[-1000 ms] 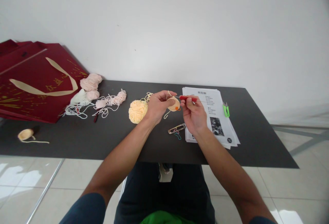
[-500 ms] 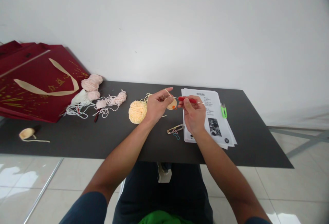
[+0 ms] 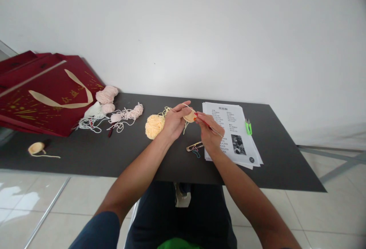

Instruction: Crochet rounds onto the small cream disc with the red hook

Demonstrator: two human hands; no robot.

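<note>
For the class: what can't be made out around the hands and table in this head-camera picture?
All in the head view:
Yellow crochet piece: partly hidden by the left hand; its stitches are too small.
Red crochet hook: partly covered by the right hand; its tip is too small to tell.
Printed sheets: some text covered by the right hand; the small print is unreadable.
Maroon gift bag: cut off by the left edge.

"How's the light?"
"Bright and diffuse; the white wall (image 3: pixel 183 32) is palest around its middle."
"Any glare?"
"White patches on the tiled floor (image 3: pixel 17 199), lower left. The bench (image 3: pixel 274 146) looks dark and matt."
"Shadows?"
"Soft ones, faint along the wall."
"Sharpness?"
"Middling: the red hook (image 3: pixel 210 126) and the printed sheets' (image 3: pixel 221 115) small text look soft. The upper right corner darkens into blur."
</note>
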